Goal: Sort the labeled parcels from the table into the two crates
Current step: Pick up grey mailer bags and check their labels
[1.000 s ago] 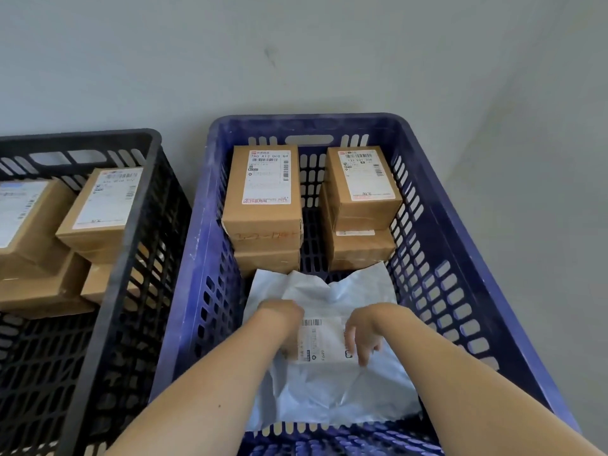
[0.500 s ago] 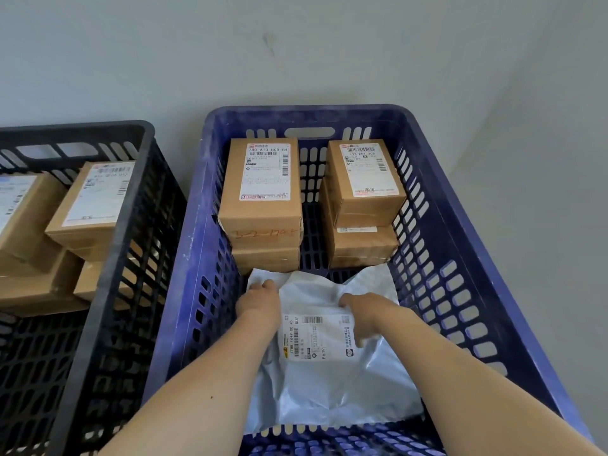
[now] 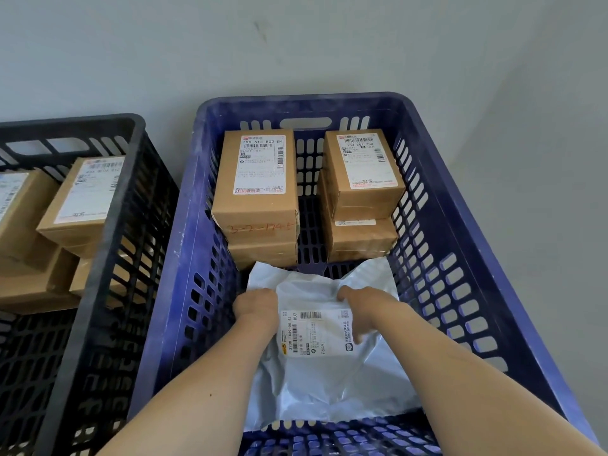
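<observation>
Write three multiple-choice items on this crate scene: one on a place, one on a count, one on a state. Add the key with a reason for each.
1. The grey mailer bag lies:
A) on the floor outside the crates
B) at the near end of the blue crate
C) on top of the cardboard boxes

2. Stacks of cardboard boxes in the blue crate:
A) one
B) four
C) two

3. The person's hands are:
A) both on the mailer bag
B) both outside the crates
C) each lifting a box

Key:
1 B: the bag lies on the crate's bottom, in front of the boxes.
2 C: a left stack and a right stack stand at the far wall.
3 A: the left hand and the right hand both grip the bag's far part.
</observation>
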A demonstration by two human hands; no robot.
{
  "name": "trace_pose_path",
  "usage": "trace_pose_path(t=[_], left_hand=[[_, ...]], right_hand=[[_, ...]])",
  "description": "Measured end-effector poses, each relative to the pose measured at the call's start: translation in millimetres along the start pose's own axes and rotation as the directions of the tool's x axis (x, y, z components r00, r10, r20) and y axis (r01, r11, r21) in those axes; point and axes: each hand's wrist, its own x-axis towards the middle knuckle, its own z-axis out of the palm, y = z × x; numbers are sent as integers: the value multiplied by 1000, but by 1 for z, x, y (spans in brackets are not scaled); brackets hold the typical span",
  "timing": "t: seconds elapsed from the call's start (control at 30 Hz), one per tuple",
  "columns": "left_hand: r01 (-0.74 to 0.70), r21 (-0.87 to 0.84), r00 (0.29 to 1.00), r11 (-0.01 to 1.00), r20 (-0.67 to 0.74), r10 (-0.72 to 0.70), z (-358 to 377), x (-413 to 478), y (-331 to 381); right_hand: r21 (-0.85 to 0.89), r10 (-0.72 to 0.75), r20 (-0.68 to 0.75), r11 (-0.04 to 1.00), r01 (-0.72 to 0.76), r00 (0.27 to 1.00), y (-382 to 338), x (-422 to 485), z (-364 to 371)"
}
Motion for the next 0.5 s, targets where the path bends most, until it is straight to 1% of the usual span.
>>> trace_pose_path(t=[0.1, 0.2, 0.3, 0.33, 0.4, 0.43, 0.47, 0.5], left_hand=[[-6, 167, 999, 986, -45, 14, -13, -7, -2], [-19, 336, 998, 942, -46, 37, -29, -14, -2], [-49, 368, 998, 929, -23, 61, -39, -20, -2], [-92, 327, 996, 941, 19, 91, -42, -21, -2], [-182, 131, 970, 975, 184, 156, -46, -24, -3], [-197, 42, 939, 979, 297, 176, -47, -26, -4], [-207, -12, 890, 978, 414, 193, -46, -29, -3], [-214, -23, 834, 977, 515, 195, -43, -30, -2]], right_hand=[[-27, 0, -5, 1000, 0, 1000, -1, 1, 0], [-97, -6, -50, 995, 1, 999, -3, 3, 2], [-169, -11, -105, 986, -7, 994, -7, 3, 4], [-186, -23, -124, 982, 0, 992, -8, 2, 3], [-163, -60, -172, 986, 32, 983, -9, 2, 0], [-119, -81, -205, 991, 58, 975, -10, 3, -2], [-63, -91, -236, 995, 78, 968, -11, 5, -3], [-7, -90, -256, 996, 92, 962, -13, 7, -4]])
